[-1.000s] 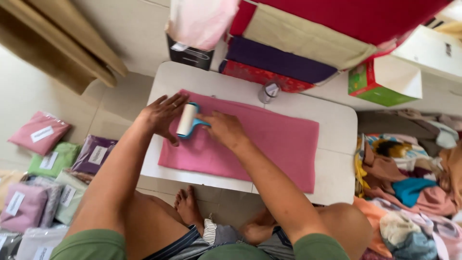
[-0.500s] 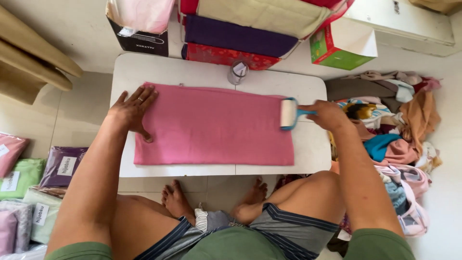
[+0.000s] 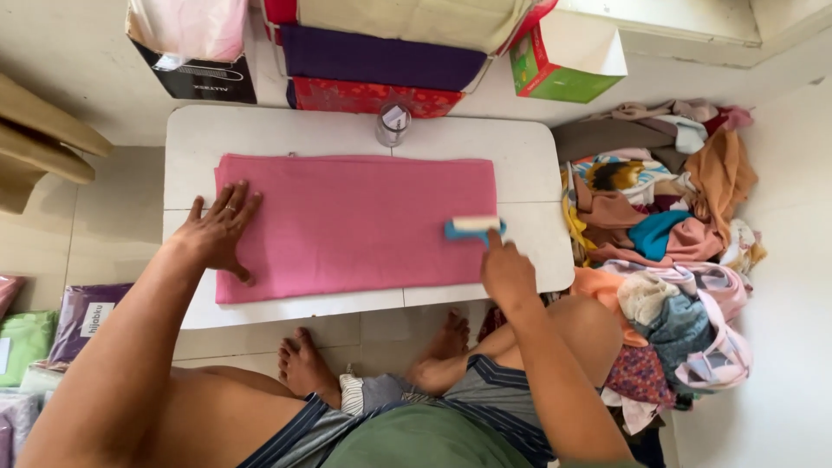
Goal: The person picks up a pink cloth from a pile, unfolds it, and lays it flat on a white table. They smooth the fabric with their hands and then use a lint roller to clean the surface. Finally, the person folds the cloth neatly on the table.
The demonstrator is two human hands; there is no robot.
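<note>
A pink cloth (image 3: 355, 225) lies spread flat on a low white table (image 3: 520, 147). My left hand (image 3: 217, 234) presses flat on the cloth's left end, fingers spread. My right hand (image 3: 505, 270) grips the blue handle of a lint roller (image 3: 475, 227), whose white roll rests on the cloth's right end, near the lower corner. A small clear jar (image 3: 393, 124) stands at the table's far edge.
Behind the table are a purple and a red box (image 3: 381, 56), a green box (image 3: 563, 65) and a black box with pink cloth (image 3: 195, 52). A heap of mixed clothes (image 3: 667, 251) fills the floor at right. Packaged cloths (image 3: 82, 316) lie at left.
My right hand has swept the lint roller across the cloth from the left side to the right end, then drawn it toward the near edge. The left hand stays pressed on the left end.
</note>
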